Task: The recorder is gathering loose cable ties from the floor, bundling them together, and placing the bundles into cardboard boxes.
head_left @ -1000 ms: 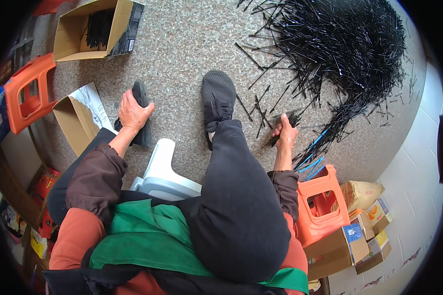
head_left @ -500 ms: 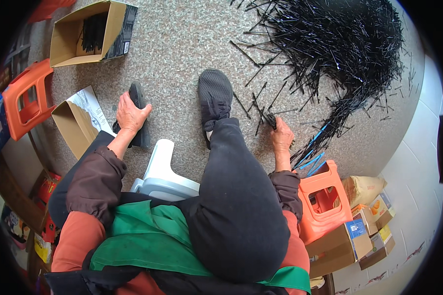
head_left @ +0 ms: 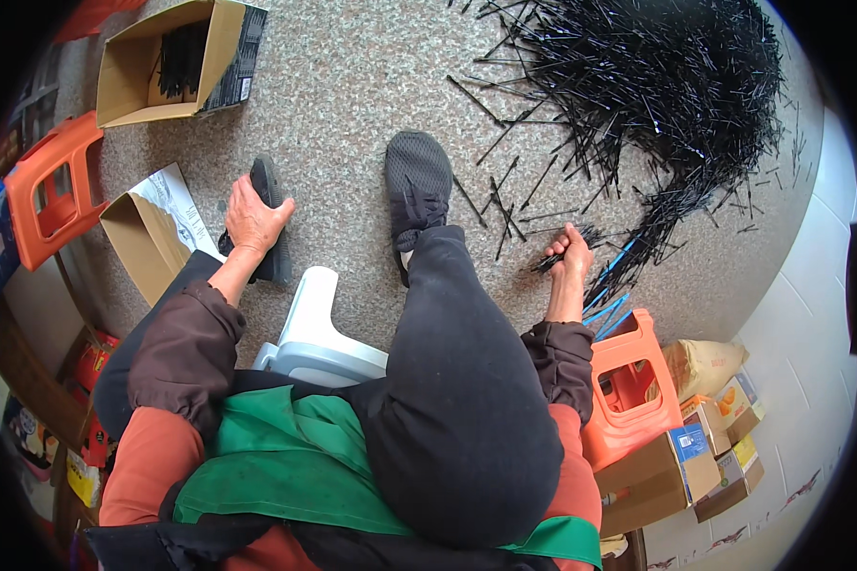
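My right hand [head_left: 571,255] is turned palm up with its fingers curled around a small bundle of thin black sticks [head_left: 547,263], whose ends stick out on both sides. Just beyond it and to its right lie loose black sticks of the same kind, trailing back to a large tangled pile [head_left: 657,86] on the floor. My left hand [head_left: 255,221] rests over my left black shoe [head_left: 281,262], thumb spread away from the fingers. Part of the shoe is hidden under that hand, and the fingertips are hard to make out.
An open carton [head_left: 124,81] with black sticks inside stands at the far left. A second carton [head_left: 138,243] lies beside my left leg. Orange stools [head_left: 57,190] flank both sides. Blue strips [head_left: 611,309] lie by the right stool [head_left: 638,381], near several boxes [head_left: 647,481]. A white stool [head_left: 309,324] is beneath me.
My right hand has moved slightly to the right and turned palm up, bringing the bundle of black sticks along. My left hand has stayed on the shoe.
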`<state>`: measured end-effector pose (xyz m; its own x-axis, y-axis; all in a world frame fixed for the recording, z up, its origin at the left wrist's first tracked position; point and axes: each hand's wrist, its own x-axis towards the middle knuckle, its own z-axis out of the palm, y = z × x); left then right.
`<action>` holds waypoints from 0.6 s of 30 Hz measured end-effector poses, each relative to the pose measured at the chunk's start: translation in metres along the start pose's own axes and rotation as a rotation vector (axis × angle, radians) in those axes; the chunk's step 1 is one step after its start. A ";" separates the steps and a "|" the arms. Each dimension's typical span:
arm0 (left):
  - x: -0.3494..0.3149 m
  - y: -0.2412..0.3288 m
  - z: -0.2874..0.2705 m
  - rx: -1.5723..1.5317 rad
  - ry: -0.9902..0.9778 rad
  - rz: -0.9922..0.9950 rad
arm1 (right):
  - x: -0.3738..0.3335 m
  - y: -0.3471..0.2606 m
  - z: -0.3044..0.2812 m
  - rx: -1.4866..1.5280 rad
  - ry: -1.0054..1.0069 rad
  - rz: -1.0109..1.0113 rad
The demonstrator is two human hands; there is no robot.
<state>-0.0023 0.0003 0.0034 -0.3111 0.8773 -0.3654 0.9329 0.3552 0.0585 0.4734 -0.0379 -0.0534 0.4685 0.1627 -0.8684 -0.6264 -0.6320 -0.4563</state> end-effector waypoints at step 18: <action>0.000 0.001 0.000 0.007 0.008 -0.002 | -0.013 -0.012 0.031 -1.856 -0.241 -1.326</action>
<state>-0.0016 0.0005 0.0040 -0.3146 0.8791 -0.3581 0.9334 0.3551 0.0516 0.4555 -0.0086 -0.0429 -0.1505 0.9027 -0.4030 0.9874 0.1169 -0.1071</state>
